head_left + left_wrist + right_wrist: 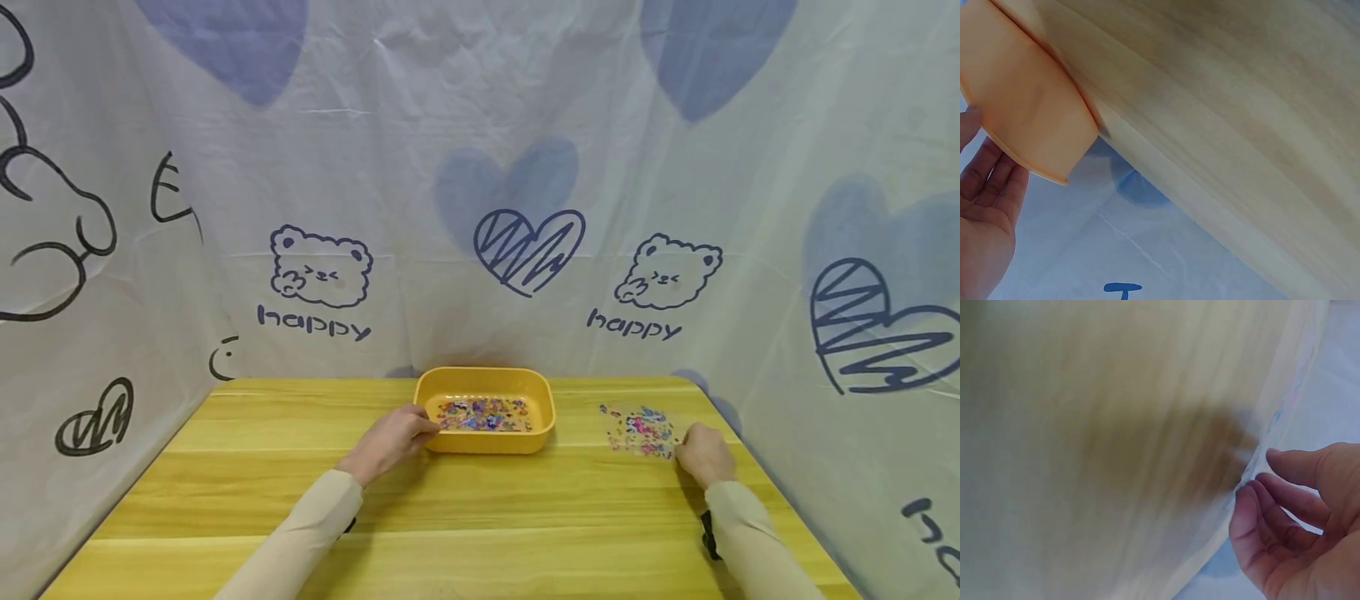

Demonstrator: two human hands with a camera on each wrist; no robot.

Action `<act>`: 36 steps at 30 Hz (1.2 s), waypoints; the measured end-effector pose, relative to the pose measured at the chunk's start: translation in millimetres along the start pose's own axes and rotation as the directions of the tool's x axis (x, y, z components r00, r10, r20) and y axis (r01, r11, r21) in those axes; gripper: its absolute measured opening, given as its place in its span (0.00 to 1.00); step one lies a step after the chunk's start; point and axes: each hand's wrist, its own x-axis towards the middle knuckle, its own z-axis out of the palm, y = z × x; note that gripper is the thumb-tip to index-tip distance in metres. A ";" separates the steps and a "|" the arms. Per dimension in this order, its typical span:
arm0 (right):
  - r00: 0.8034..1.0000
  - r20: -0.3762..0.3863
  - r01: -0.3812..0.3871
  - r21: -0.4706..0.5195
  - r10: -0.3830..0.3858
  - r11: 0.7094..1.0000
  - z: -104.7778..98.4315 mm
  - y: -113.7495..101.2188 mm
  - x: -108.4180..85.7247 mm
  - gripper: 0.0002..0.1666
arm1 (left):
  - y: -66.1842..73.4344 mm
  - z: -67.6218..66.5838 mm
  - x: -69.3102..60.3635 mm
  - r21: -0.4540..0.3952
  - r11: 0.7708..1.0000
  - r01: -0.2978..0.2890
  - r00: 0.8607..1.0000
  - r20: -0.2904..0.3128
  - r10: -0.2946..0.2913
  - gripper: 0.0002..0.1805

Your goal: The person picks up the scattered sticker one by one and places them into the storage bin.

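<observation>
A yellow plastic basin (480,443) stands at the back middle of the table, with many small multicoloured pieces (483,414) lying inside. My left hand (393,440) grips its left rim; in the left wrist view the thumb is on one side of the basin's wall (1029,106) and the fingers (1000,178) on the other. Right of the basin lies a thin clear sheet (639,431) dotted with colourful bits. At its right edge my right hand (707,454) pinches it between thumb and curled fingers (1247,512). Whether the sheet is a bag I cannot tell.
The wood-grain table (495,517) carries the basin and the sheet. White cloth (420,183) printed with hearts and bears hangs behind it and at both sides. Black bands show at both wrists.
</observation>
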 end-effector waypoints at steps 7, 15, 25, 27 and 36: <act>0.991 0.050 -0.126 -0.039 0.128 0.991 -0.9 10.1 -3.9 0.27 | 1.6 0.3 0.2 -0.015 1.000 0.014 1.000 0.007 -0.014 0.08; 0.981 0.057 -0.180 -0.068 0.184 0.981 -1.9 7.2 -2.4 0.25 | 2.1 2.1 0.3 -0.035 0.999 0.041 0.998 0.040 -0.040 0.08; 0.967 0.102 -0.236 0.001 0.235 0.972 -9.0 2.3 2.3 0.23 | 2.9 -1.6 4.1 -0.033 0.999 0.033 0.999 0.039 -0.032 0.08; 0.965 0.123 -0.233 0.007 0.230 0.973 -10.9 1.8 2.4 0.22 | 3.0 -2.4 4.5 -0.036 0.999 0.034 0.999 0.040 -0.032 0.08; 0.964 0.146 -0.226 -0.004 0.224 0.974 -11.6 -1.1 7.9 0.21 | 2.6 -4.2 3.9 -0.048 0.998 0.045 0.998 0.050 -0.042 0.09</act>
